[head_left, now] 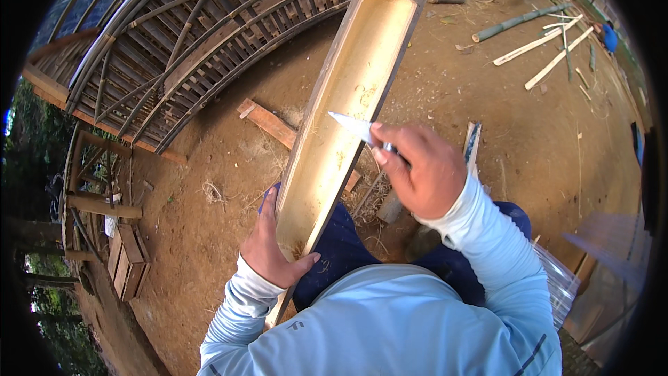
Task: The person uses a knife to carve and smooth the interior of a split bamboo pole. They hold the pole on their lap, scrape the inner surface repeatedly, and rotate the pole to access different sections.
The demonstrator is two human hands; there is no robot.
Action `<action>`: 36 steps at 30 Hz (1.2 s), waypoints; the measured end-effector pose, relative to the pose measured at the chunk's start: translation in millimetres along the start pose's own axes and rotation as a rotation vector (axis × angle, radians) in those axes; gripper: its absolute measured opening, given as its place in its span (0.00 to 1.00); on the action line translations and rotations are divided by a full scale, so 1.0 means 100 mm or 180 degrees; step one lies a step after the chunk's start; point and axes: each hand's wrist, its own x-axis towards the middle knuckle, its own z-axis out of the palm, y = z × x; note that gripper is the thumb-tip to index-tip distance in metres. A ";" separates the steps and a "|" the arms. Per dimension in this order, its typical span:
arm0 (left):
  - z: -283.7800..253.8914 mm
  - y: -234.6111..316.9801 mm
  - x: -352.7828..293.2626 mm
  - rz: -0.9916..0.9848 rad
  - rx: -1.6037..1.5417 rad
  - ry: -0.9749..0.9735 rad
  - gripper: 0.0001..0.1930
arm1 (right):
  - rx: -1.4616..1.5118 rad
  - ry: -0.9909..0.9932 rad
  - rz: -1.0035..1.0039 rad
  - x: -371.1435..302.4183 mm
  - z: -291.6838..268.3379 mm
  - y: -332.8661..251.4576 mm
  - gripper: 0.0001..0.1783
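Note:
A long split length of bamboo (332, 132), its pale hollow side up, slants from my lap toward the far top of the view. Around its near end is my left hand (273, 244), the thumb over the right edge and the fingers along the left. My right hand (424, 165) grips a knife (353, 127) whose pointed blade lies over the hollow, its tip toward the left edge. Whether the blade touches the bamboo I cannot tell. Small curled shavings (364, 94) are scattered inside the hollow. The knife's handle is mostly hidden in my fist.
A large slatted bamboo frame (202, 49) stands at the far left. Green bamboo poles (518, 22) and pale split strips (539, 45) lie on the dirt floor at the far right. A wooden plank (268, 122) lies beyond the bamboo, and a wooden crate (128, 261) sits at left.

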 end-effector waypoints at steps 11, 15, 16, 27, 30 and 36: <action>-0.01 -0.05 0.02 -0.0041 -0.0159 -0.0094 0.67 | -0.0559 -0.0024 -0.0134 0.05 -0.02 0.05 0.14; 0.00 -0.07 0.03 0.0037 -0.0176 -0.0048 0.67 | -0.0312 0.0014 -0.0081 0.14 -0.09 0.14 0.13; -0.01 -0.06 0.04 0.0029 -0.0153 -0.0057 0.67 | -0.0269 -0.0173 -0.0083 0.09 -0.07 0.08 0.13; -0.01 -0.07 0.05 -0.0012 -0.0198 -0.0055 0.66 | -0.0232 0.0195 -0.0179 0.23 -0.08 0.25 0.14; 0.01 -0.08 0.04 0.0022 -0.0186 -0.0013 0.66 | -0.0215 0.0173 -0.0069 0.19 -0.09 0.19 0.13; -0.03 -0.05 0.06 -0.0068 -0.0237 -0.0074 0.66 | -0.0126 0.0421 -0.0172 0.33 -0.13 0.35 0.14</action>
